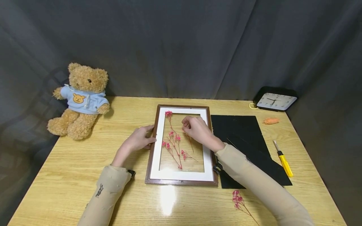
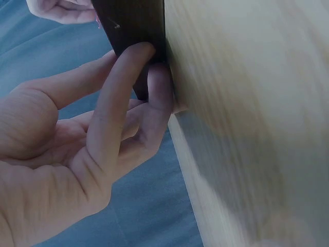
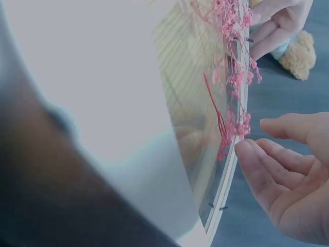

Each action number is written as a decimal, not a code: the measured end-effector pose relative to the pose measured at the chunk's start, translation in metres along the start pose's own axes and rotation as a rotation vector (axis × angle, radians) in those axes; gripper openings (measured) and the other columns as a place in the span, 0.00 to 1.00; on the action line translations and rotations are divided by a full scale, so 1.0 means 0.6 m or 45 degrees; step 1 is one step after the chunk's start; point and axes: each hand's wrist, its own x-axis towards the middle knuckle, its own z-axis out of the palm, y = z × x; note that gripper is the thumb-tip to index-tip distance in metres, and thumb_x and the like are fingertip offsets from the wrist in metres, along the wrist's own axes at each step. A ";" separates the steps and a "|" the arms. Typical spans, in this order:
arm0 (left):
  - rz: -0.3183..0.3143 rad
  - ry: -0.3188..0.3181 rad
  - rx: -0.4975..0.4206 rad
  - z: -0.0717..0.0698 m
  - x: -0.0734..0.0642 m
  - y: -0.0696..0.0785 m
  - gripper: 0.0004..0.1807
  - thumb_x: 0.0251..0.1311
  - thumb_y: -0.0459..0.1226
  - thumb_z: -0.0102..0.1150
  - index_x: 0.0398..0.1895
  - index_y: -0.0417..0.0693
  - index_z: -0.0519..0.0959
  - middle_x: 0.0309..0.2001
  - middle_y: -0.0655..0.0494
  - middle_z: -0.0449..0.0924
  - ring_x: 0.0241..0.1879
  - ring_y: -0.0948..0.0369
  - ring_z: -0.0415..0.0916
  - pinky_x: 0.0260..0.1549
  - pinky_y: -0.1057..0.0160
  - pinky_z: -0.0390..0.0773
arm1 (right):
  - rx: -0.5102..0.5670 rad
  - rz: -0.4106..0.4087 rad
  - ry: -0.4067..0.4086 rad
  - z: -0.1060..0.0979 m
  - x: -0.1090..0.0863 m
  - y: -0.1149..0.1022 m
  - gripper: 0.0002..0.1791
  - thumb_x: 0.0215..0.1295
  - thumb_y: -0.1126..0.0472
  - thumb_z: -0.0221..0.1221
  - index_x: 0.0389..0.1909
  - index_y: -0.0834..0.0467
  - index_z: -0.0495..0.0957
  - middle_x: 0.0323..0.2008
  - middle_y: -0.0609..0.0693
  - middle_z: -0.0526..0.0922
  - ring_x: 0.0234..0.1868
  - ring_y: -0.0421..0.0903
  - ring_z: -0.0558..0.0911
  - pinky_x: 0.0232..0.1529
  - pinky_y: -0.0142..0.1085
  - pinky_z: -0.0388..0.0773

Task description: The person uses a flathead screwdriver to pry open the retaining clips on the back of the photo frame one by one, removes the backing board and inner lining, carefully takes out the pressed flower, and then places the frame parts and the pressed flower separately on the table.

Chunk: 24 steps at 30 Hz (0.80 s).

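Note:
A brown picture frame (image 1: pixel 181 182) with a white inner border (image 1: pixel 181 175) and a clear pane lies flat on the table. Pink dried flower sprigs (image 1: pixel 177 138) are spread across the pane. My left hand (image 1: pixel 137 138) grips the frame's left edge; the left wrist view shows its fingers curled against the dark side (image 2: pixel 134 28). Over the upper right of the pane hovers my right hand (image 1: pixel 199 130). In the right wrist view, its thumb and fingers (image 3: pixel 252 162) are apart with nothing between them, close to a small red-stemmed sprig (image 3: pixel 218 116) partly hidden in the head view.
Black backing boards (image 1: pixel 236 125) lie right of the frame, partly under my right forearm. Further right are a yellow screwdriver (image 1: pixel 285 163), an orange item (image 1: pixel 271 121) and a clock (image 1: pixel 275 100). Another pink sprig (image 1: pixel 237 200) lies near the front. A teddy bear (image 1: pixel 83 102) sits back left.

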 end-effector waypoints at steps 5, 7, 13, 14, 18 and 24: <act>0.006 0.004 0.008 0.000 0.000 -0.002 0.39 0.74 0.28 0.62 0.81 0.24 0.55 0.52 0.28 0.85 0.29 0.54 0.88 0.34 0.59 0.90 | -0.020 -0.003 -0.030 0.012 0.017 -0.006 0.10 0.71 0.70 0.67 0.50 0.69 0.86 0.41 0.58 0.90 0.40 0.49 0.89 0.39 0.37 0.87; 0.004 0.005 0.012 0.000 0.000 -0.002 0.39 0.74 0.28 0.62 0.81 0.25 0.55 0.53 0.27 0.84 0.29 0.55 0.88 0.35 0.59 0.90 | -0.027 0.000 -0.045 0.015 0.024 -0.007 0.11 0.72 0.69 0.67 0.51 0.69 0.86 0.41 0.58 0.90 0.35 0.46 0.87 0.36 0.35 0.85; -0.005 0.001 -0.016 0.000 0.001 -0.002 0.39 0.75 0.28 0.62 0.82 0.26 0.55 0.58 0.25 0.81 0.31 0.54 0.89 0.35 0.60 0.90 | -0.015 0.037 -0.085 0.015 0.034 -0.012 0.11 0.72 0.68 0.67 0.51 0.69 0.86 0.42 0.58 0.90 0.29 0.42 0.83 0.32 0.33 0.82; -0.005 -0.002 -0.020 0.000 0.002 -0.002 0.39 0.75 0.28 0.62 0.82 0.26 0.54 0.58 0.25 0.81 0.31 0.54 0.89 0.35 0.59 0.91 | -0.013 0.043 -0.093 0.013 0.034 -0.013 0.11 0.72 0.68 0.67 0.51 0.69 0.86 0.42 0.58 0.90 0.30 0.42 0.83 0.32 0.33 0.83; 0.000 0.000 -0.014 0.000 0.002 -0.001 0.39 0.75 0.28 0.62 0.81 0.25 0.55 0.55 0.27 0.83 0.30 0.55 0.88 0.34 0.59 0.90 | -0.011 0.055 -0.127 0.004 0.035 -0.019 0.12 0.73 0.68 0.66 0.53 0.70 0.86 0.43 0.59 0.90 0.30 0.42 0.83 0.34 0.34 0.83; -0.005 0.010 0.016 -0.002 0.001 -0.002 0.39 0.74 0.28 0.62 0.81 0.25 0.55 0.54 0.27 0.84 0.29 0.54 0.89 0.35 0.59 0.90 | -0.048 0.054 -0.156 0.009 0.054 -0.028 0.13 0.74 0.68 0.65 0.54 0.70 0.85 0.44 0.59 0.90 0.28 0.42 0.79 0.36 0.36 0.82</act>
